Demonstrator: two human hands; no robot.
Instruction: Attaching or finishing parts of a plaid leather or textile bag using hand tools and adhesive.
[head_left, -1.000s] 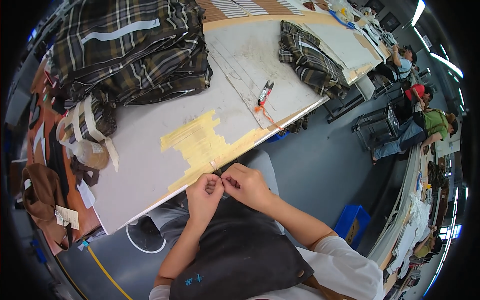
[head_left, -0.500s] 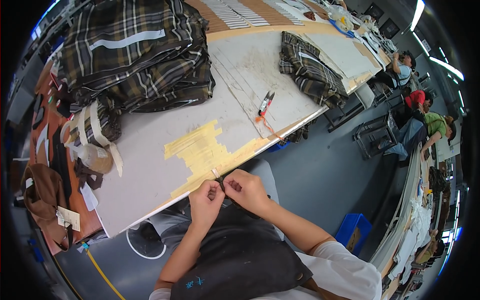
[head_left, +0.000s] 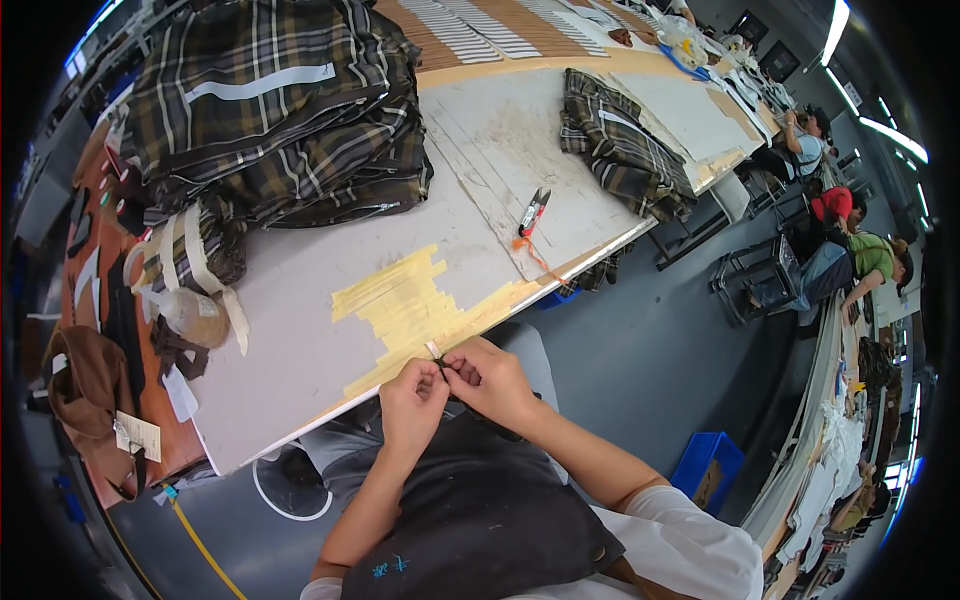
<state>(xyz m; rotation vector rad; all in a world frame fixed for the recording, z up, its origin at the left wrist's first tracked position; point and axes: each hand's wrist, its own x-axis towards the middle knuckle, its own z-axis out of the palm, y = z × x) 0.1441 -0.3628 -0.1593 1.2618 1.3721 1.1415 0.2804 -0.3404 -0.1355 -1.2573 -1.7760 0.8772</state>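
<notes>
The left hand [head_left: 412,398] and right hand [head_left: 493,383] pinch a dark scrap [head_left: 442,365] (too small to identify) between curled fingertips, at the near edge of the worktable [head_left: 275,350]. Red-handled thread snips [head_left: 533,213] lie farther in, right of stacked plaid garments [head_left: 285,130]

Garment workshop, factory-floor type. Near desk [head_left: 275,345]: grey top patched with yellow tape [head_left: 395,305], tall stack of plaid garments [head_left: 280,140] at far left, zips showing; smaller plaid pile [head_left: 628,145] at far right. Red-handled thread snips [head_left: 533,213] lie between, orange cord attached. Far end: rows of brown and white strips [head_left: 480,32]. Right side: long worktop heaped with white cloth [head_left: 832,435], several co-workers along that side, one in a green top [head_left: 872,258], one in red [head_left: 830,205]. Tube lights [head_left: 838,32] overhead, smooth grey floor [head_left: 630,335], blue bin [head_left: 706,470]. Wearer has a dark apron [head_left: 490,490].
</notes>
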